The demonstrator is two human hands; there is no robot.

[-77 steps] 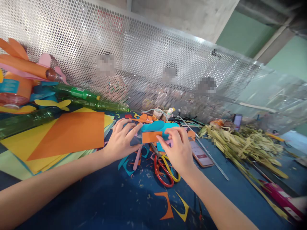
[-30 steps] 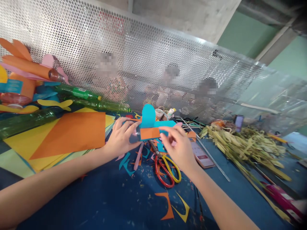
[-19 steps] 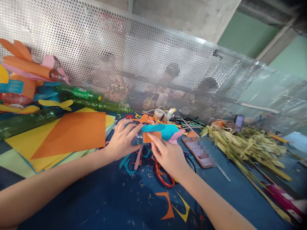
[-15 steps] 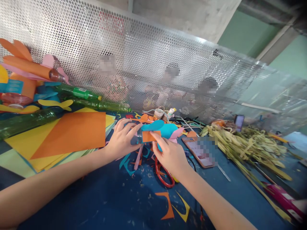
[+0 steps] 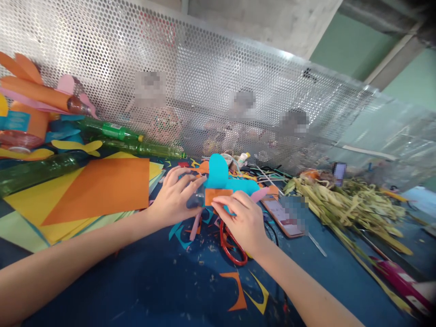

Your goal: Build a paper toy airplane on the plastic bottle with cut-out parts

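Observation:
My left hand [image 5: 180, 193] is wrapped around the clear end of a plastic bottle [image 5: 200, 198]. Blue paper [image 5: 243, 186] covers the bottle's right part, and a rounded blue flap [image 5: 218, 170] stands up from it. An orange paper piece [image 5: 221, 196] lies across the bottle's side, and the fingertips of my right hand [image 5: 240, 215] press together at its lower edge. A pink paper shape [image 5: 260, 194] sticks out at the right end.
Red-handled scissors [image 5: 233, 247] and paper scraps lie below the hands. Stacked coloured sheets [image 5: 102, 193] and green bottles [image 5: 119, 133] are on the left. A phone [image 5: 284, 218] and dry leaf strips [image 5: 347, 209] are on the right. Behind a perforated screen [image 5: 204, 77] people sit.
The bottle has turned, so the blue flap now points up instead of lying sideways. The orange piece shows more, and my right fingers have moved to its lower edge.

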